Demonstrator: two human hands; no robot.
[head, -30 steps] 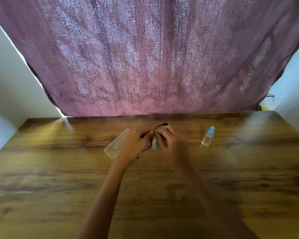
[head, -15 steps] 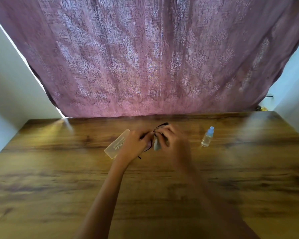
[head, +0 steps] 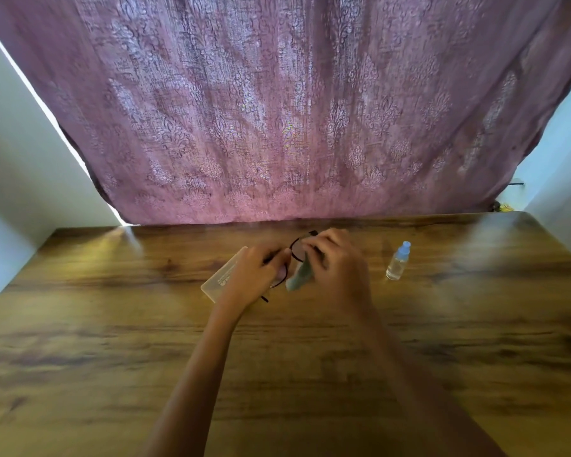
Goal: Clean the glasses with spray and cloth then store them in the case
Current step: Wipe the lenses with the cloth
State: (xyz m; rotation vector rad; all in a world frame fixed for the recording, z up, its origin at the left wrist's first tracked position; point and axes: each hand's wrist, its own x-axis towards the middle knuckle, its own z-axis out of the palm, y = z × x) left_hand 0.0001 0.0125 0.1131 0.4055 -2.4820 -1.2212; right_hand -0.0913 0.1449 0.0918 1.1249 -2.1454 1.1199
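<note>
Both of your hands meet at the glasses (head: 296, 251), which you hold just above the far middle of the table (head: 112, 357), clear of its surface. Their dark frame shows between your hands, with one round lens rim in plain sight and the tip of a temple arm poking out below your left hand (head: 254, 278). That hand's fingers are curled in around the frame on its left side, gripping it. Your right hand (head: 338, 268) has its fingers bent and pressed together on the cloth (head: 299, 277), a pale grey-green piece pinched against the right lens, with a loose end hanging down between your hands. Motion blur softens both hands, so the exact lie of each fingertip cannot be told.

Just behind and partly under your left hand lies the case (head: 218, 282), a pale translucent oblong flat on the wood; whether it stands unlatched cannot be told. To the right of your right hand, apart from it, the spray bottle (head: 397, 261) stands upright, clear with a light blue cap. Beyond the table's far edge hangs a mauve patterned curtain (head: 277, 110), with white wall (head: 20, 159) on either side.
</note>
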